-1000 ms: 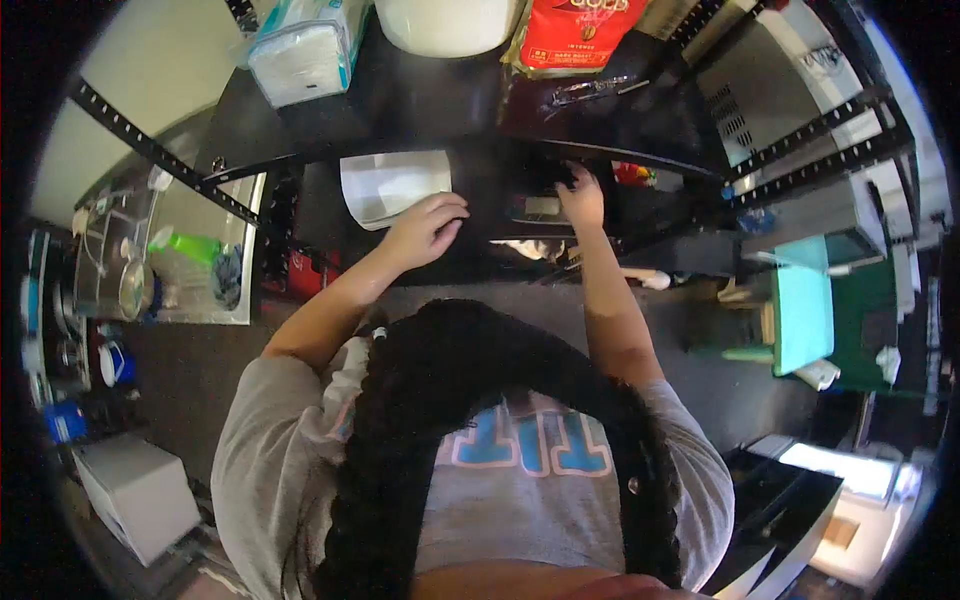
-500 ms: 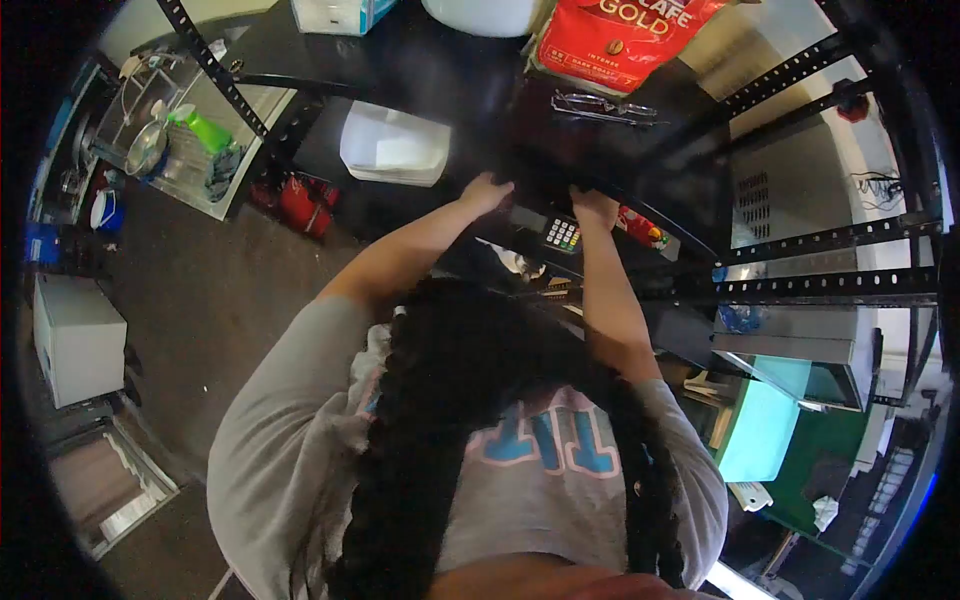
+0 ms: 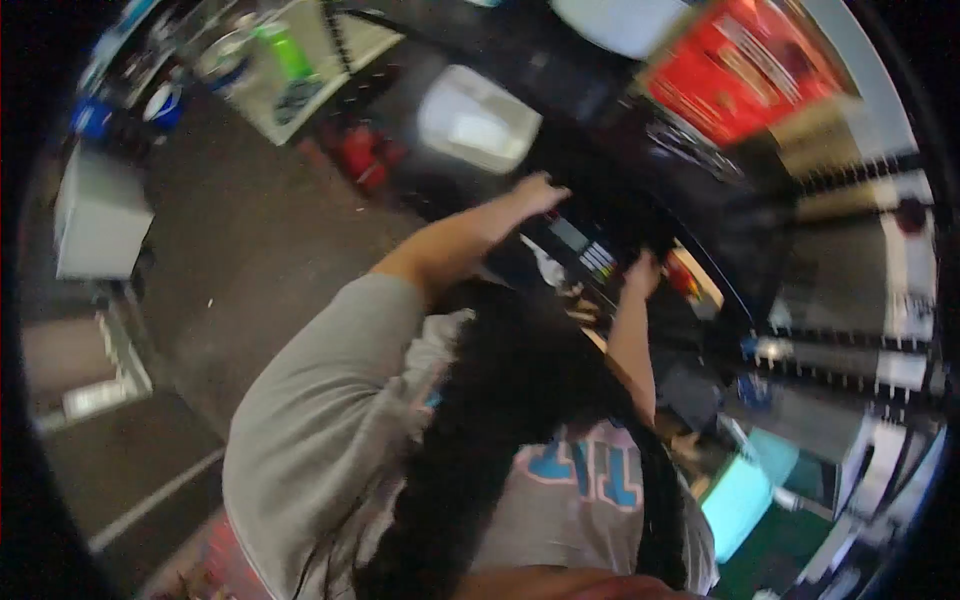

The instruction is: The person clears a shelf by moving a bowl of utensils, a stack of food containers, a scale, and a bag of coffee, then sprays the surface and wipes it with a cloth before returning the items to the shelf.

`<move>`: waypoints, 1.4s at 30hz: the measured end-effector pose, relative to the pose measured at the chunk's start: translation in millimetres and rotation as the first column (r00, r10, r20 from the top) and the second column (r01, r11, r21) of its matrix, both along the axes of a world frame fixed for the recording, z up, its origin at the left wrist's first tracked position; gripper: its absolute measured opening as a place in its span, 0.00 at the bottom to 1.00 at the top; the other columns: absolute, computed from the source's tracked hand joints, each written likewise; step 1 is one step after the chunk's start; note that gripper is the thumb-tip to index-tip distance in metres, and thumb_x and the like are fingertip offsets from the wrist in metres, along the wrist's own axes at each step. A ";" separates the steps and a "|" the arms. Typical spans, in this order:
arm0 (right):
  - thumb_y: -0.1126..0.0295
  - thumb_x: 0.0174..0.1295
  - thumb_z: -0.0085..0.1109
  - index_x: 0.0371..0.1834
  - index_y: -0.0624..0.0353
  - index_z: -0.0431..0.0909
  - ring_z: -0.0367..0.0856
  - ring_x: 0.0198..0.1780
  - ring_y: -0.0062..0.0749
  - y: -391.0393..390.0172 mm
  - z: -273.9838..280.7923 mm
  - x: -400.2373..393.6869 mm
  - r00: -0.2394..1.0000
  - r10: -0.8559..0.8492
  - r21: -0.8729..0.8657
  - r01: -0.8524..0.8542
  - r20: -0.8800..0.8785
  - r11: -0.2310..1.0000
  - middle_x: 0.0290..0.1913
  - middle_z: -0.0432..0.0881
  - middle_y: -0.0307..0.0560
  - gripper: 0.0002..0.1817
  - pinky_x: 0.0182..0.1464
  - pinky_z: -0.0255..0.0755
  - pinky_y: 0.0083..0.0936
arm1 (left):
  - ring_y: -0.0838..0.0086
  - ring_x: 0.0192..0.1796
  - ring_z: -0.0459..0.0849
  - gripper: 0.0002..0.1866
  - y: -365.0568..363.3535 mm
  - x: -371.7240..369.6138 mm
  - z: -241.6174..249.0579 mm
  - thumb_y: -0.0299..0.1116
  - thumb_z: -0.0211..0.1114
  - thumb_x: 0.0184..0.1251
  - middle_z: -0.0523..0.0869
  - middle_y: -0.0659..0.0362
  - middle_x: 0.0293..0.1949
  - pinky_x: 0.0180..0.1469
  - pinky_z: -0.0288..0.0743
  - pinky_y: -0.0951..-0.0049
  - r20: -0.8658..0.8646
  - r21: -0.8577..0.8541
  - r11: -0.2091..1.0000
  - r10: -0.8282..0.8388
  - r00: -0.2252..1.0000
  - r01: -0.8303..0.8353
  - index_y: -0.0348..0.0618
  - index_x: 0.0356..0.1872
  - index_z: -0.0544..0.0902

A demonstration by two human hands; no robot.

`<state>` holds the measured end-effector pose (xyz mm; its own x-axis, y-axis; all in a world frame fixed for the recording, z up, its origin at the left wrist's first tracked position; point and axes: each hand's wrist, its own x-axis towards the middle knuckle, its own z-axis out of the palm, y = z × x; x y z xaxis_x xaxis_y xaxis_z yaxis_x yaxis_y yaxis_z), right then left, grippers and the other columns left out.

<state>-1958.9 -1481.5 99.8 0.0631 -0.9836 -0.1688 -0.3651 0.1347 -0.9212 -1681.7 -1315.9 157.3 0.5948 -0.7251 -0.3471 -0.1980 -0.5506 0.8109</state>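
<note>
L hand (image 3: 541,193) at one end of the keypad device (image 3: 584,247), R hand (image 3: 645,272) by its other end; grip blurred, can't tell if either's clamped on it. Device sits btwn them. Red-yellow pkt (image 3: 689,276) right of device (past R hand), white tray (image 3: 480,132) up-left, red bag (image 3: 742,72) well up-right.

Left hand (image 3: 542,193): blurred, too dark to tell touching from apart
Right hand (image 3: 645,272): smeared, likewise unclear in grip
Keypad device (image 3: 586,250): too blurred to read, mid-frame
Red bag (image 3: 745,75): illegible, upper right
White container (image 3: 622,22): cut off by the top edge
Shirt print (image 3: 623,478): partly hidden behind dark hair (image 3: 500,410)
</note>
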 end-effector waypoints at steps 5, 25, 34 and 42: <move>0.54 0.63 0.64 0.64 0.61 0.74 0.79 0.56 0.41 32.5 20.1 9.1 0.978 -0.066 0.197 0.026 0.199 0.980 0.57 0.79 0.51 0.31 0.38 0.80 0.38 | 0.48 0.62 0.80 0.37 41.1 -4.9 -0.2 0.55 0.63 0.66 0.82 0.40 0.59 0.64 0.74 0.55 0.106 -0.067 0.997 0.033 0.994 -0.026 0.36 0.67 0.74; 0.76 0.52 0.65 0.67 0.62 0.74 0.82 0.58 0.44 68.8 27.9 -10.7 0.894 -0.038 -0.331 -0.125 -0.446 0.935 0.59 0.84 0.57 0.34 0.63 0.72 0.34 | 0.44 0.69 0.72 0.31 401.6 470.4 39.1 0.41 0.60 0.63 0.76 0.41 0.66 0.69 0.69 0.51 0.786 0.249 0.898 0.031 0.617 -0.363 0.55 0.70 0.73; 0.83 0.54 0.60 0.51 0.59 0.81 0.77 0.51 0.42 268.7 74.4 57.8 0.911 -0.360 -0.662 0.146 -0.199 0.735 0.49 0.81 0.48 0.19 0.53 0.73 0.38 | 0.52 0.48 0.85 0.13 411.9 501.0 -9.5 0.31 0.68 0.57 0.86 0.45 0.45 0.50 0.77 0.57 0.731 0.114 0.966 0.076 0.678 -0.231 0.44 0.44 0.83; 0.65 0.69 0.63 0.68 0.53 0.75 0.83 0.51 0.24 345.2 124.4 166.9 0.817 0.396 0.150 -0.493 0.419 0.857 0.56 0.83 0.44 0.24 0.53 0.77 0.23 | 0.73 0.57 0.78 0.14 318.5 239.8 146.5 0.24 0.65 0.63 0.81 0.60 0.49 0.63 0.68 0.74 0.055 -0.277 0.806 -0.530 0.846 0.523 0.40 0.50 0.79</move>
